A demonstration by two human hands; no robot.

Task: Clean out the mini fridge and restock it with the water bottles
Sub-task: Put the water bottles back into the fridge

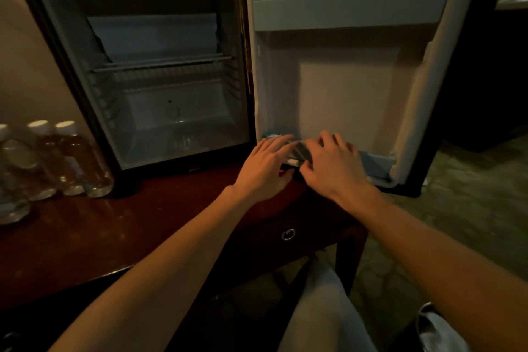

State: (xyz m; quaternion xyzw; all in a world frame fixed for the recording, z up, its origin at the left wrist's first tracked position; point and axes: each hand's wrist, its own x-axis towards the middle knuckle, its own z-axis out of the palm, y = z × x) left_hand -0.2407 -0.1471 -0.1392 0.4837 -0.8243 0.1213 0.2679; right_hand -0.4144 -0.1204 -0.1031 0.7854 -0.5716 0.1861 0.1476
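Observation:
The mini fridge [160, 134] stands open on a dark wooden table, with nothing visible inside under its wire shelf [163, 64]. Its door [343, 88] swings out to the right. Both hands reach into the door's bottom shelf [377, 164]. My left hand [264, 168] lies flat with straight fingers on a grey cloth-like item [300, 151] there. My right hand [334, 163] presses on the same item from the right, fingers spread. Several water bottles [68, 157] with white caps stand on the table left of the fridge.
The door's upper shelf [351, 10] holds nothing visible. The wooden table [85, 237] has a drawer with a ring pull [288, 234] below my hands. Patterned carpet [471, 208] lies to the right, with a pale object [440, 328] at the bottom right.

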